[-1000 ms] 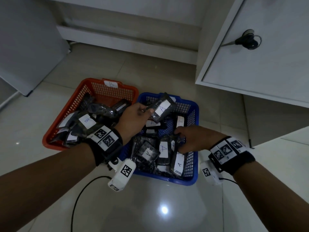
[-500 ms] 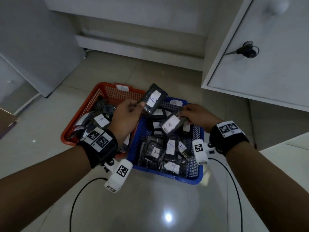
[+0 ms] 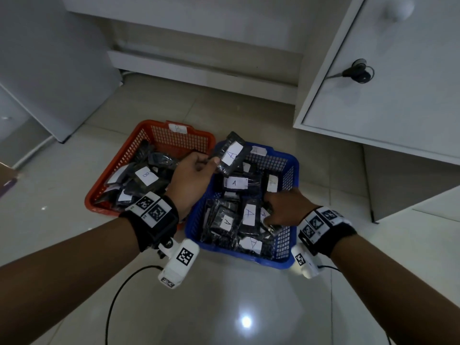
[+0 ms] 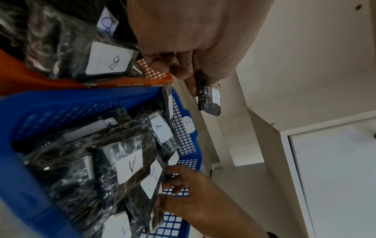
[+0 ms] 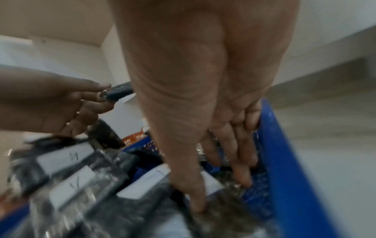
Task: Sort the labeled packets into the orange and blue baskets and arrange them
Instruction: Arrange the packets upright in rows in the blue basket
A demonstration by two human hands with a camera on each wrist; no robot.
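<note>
An orange basket (image 3: 117, 168) holds packets labelled B (image 3: 146, 176). To its right, a blue basket (image 3: 288, 158) holds several black packets labelled A (image 3: 234, 183). My left hand (image 3: 214, 161) pinches one A packet (image 3: 232, 155) by its edge and holds it raised over the blue basket's back left corner; the left wrist view shows this packet (image 4: 209, 99) hanging from the fingers. My right hand (image 3: 271, 212) is down in the near right part of the blue basket. Its thumb (image 5: 195, 206) is in front of a packet (image 4: 151, 182) and its fingers (image 5: 244, 177) behind, beside the basket wall (image 5: 284, 161).
Both baskets stand on a glossy tiled floor. A white cabinet door with a key (image 3: 358, 73) overhangs at the right. Another white panel (image 3: 49, 70) stands at the left. A black cable (image 3: 117, 295) loops on the floor near my left forearm.
My right hand came down from the back of the blue basket, where it held a packet in the air, into the near right part. My left hand keeps its A packet raised.
</note>
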